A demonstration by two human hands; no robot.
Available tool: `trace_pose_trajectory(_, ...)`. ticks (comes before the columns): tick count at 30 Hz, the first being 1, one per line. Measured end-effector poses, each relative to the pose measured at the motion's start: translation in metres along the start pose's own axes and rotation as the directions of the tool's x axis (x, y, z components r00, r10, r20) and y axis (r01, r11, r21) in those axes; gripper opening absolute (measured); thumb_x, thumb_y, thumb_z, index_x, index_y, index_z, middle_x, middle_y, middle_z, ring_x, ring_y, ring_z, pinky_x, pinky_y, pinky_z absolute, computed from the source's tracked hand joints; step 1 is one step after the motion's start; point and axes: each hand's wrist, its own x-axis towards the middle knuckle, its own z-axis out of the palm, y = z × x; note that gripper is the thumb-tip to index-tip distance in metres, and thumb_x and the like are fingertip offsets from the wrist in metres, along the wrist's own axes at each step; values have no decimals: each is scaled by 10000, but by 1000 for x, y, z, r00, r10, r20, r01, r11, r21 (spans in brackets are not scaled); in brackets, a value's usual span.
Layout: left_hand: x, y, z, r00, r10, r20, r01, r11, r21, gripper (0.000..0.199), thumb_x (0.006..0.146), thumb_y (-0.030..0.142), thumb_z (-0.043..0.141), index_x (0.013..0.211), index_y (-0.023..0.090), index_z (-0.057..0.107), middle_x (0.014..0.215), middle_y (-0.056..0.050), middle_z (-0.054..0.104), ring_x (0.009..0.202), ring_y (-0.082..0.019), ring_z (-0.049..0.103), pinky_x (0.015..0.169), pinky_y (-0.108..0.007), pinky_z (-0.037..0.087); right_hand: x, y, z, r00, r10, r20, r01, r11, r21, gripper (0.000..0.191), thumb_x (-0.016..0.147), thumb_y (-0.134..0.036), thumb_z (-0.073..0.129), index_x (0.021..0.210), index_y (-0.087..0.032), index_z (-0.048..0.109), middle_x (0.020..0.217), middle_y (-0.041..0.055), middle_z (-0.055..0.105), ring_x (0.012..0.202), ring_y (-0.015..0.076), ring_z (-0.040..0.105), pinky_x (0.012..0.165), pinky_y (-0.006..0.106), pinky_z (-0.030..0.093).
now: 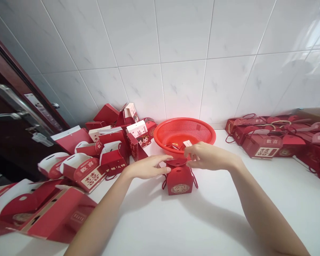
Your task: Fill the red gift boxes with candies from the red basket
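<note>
A small red gift box (179, 181) with a gold round emblem stands upright on the white table. Dark red cord loops hang at its two sides. My left hand (149, 166) holds the box's top flaps from the left, thumb in front and fingers behind. From the right, my right hand (209, 155) has its fingers curled and its thumb at the same flaps; its fingertips are partly hidden. Just behind the box sits a red plastic colander (185, 122) with small wrapped items in it. A small white card (187, 143) shows beside my right fingers.
Several open red boxes (81, 170) crowd the left of the white table (160, 224). Closed red boxes with cords (264, 145) are packed together at the right, near a brown carton (316, 113). A tiled wall (184, 89) rises behind; a dark door (13, 117) stands left.
</note>
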Motion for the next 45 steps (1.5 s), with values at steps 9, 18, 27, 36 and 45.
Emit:
trace_pose_trajectory(9, 5, -13, -2, 998, -10, 63, 14, 998, -54, 667, 930, 554, 493, 1507, 231, 403, 1323, -110, 648, 1018, -224, 673, 875, -306, 491, -14, 17, 17, 973, 139, 185, -139, 990, -10, 263, 845, -263, 595, 1075, -168, 678, 1050, 111, 672, 787, 201, 625, 561, 265, 384)
trace_pose_trajectory(18, 3, -10, -5, 993, -24, 114, 24, 1000, -6, 657, 914, 361, 494, 1537, 215, 346, 1124, -69, 707, 1000, -213, 654, 845, -292, 484, -6, 21, 28, 942, 155, 296, -140, 987, -74, 442, 821, -200, 558, 1242, -235, 691, 1179, 109, 683, 973, 246, 662, 637, 273, 430)
trace_pose_trajectory(27, 11, -11, 4, 999, 28, -26, -31, 993, -111, 716, 753, 263, 594, 1454, 203, 462, 857, 1, 687, 919, -234, 663, 820, -306, 500, 8, 18, 46, 948, 111, 299, -92, 993, -79, 442, 775, -101, 579, 1179, -218, 715, 1108, 105, 718, 918, 240, 666, 609, 270, 425)
trace_pose_trajectory(36, 3, -16, -9, 988, -61, -143, 41, 990, -139, 548, 766, 261, 557, 1311, 211, 570, 774, 17, 613, 740, -201, 691, 712, -303, 516, 1, 37, 36, 986, 131, 105, -126, 991, -50, 229, 763, -128, 606, 932, -162, 756, 883, 94, 710, 750, 187, 632, 598, 256, 405)
trace_pose_trajectory(45, -9, 4, -20, 977, -60, -205, -48, 873, -485, 382, 809, 367, 690, 1140, 181, 641, 707, 13, 625, 615, -136, 600, 575, -257, 460, -9, 29, 17, 966, 51, -252, 18, 965, 263, 180, 738, -58, 525, 727, -161, 672, 746, 24, 680, 682, 140, 588, 643, 255, 435)
